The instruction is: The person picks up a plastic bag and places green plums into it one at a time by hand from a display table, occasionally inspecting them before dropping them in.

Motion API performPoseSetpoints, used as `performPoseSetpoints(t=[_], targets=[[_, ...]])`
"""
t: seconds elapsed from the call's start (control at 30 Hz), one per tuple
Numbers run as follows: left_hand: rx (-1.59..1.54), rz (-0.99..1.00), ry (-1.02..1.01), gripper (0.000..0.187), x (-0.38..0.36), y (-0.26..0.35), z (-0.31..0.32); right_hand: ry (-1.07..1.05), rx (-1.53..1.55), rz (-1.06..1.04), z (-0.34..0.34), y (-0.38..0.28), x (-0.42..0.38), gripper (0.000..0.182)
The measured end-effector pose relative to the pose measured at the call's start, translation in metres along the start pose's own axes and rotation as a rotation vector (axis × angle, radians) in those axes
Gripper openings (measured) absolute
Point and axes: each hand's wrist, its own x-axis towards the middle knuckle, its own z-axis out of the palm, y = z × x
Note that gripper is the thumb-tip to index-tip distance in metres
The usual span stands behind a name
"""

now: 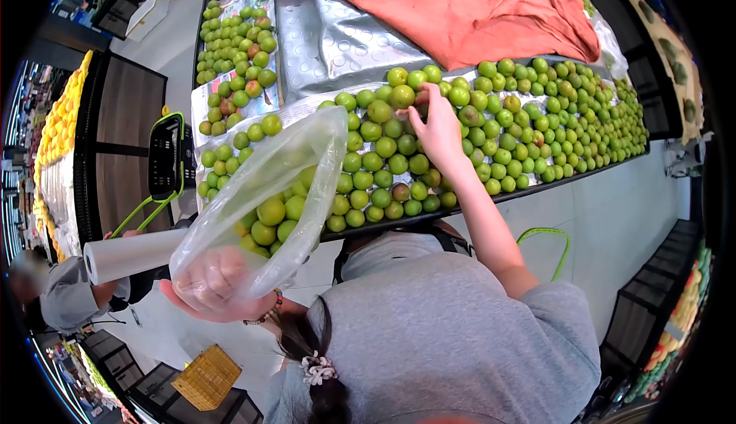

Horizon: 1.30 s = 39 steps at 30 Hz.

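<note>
My left hand point(211, 282) is closed on a clear plastic bag point(326, 156), its fingers showing through the film. The bag's mouth gapes, and several green plums point(272, 211) lie inside. My right hand point(438, 121) reaches over the loose green plums on the display table, thumb and fingers apart. Its fingertips are right at one green plum point(402, 96) near the back edge of the spread. More green plums point(385, 146), some with a reddish blush, lie in rows just below that hand.
A roll of plastic bags point(134, 255) stands out left of my left hand. An orange cloth point(460, 10) covers the table's far part, beside a grey dimpled liner point(330, 44). At left are a black basket point(167, 156) with green handles and a person's sleeve point(69, 294).
</note>
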Motion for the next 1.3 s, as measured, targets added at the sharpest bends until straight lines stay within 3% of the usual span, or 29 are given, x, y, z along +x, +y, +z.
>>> performPoseSetpoints(t=[0.07,0.17,0.3,0.43,0.6,0.7,0.87,0.97,1.0,1.1,1.13,1.23,1.3], targets=[[0.027,-0.046,0.013,0.046,0.006,0.005,-0.005,0.075,-0.043,-0.036,-0.001,-0.009,0.002,0.027],[0.041,-0.099,0.075,0.044,0.011,0.012,-0.012,0.051,-0.094,-0.303,0.009,-0.014,0.015,0.022],[0.040,-0.113,0.062,0.042,0.014,0.017,-0.021,-0.066,-0.514,-0.510,0.026,-0.008,0.037,0.031],[0.063,-0.130,0.043,0.043,0.019,0.022,-0.024,-0.490,-0.617,-0.423,0.026,-0.011,0.063,0.036],[0.166,-0.162,0.107,0.044,0.014,0.014,-0.026,-0.619,-0.681,-0.449,0.024,-0.016,0.080,0.038],[0.131,-0.200,0.006,0.044,0.018,0.005,-0.027,-0.643,-0.566,-0.422,0.016,-0.021,0.089,0.027],[0.184,-0.247,0.049,0.050,0.012,-0.007,-0.034,-0.431,0.073,-0.372,-0.025,-0.045,0.073,0.034],[0.218,-0.270,0.074,0.050,0.011,-0.012,-0.033,-0.483,0.937,-0.013,-0.044,-0.063,0.051,0.036],[0.210,-0.269,0.074,0.050,0.011,-0.012,-0.033,-0.465,0.992,-0.162,-0.045,-0.062,0.048,0.044],[0.227,-0.263,0.078,0.049,0.009,-0.013,-0.031,-0.525,1.440,0.108,-0.048,-0.085,0.024,0.048],[0.261,-0.262,0.088,0.048,0.010,-0.015,-0.030,-0.607,1.592,0.100,-0.045,-0.088,0.022,0.052],[0.260,-0.276,0.081,0.047,0.007,-0.017,-0.028,-0.815,1.305,-0.142,-0.039,-0.123,0.000,0.038],[0.243,-0.299,0.069,0.047,0.004,-0.018,-0.027,-0.954,0.826,-0.191,-0.036,-0.148,-0.013,0.033]])
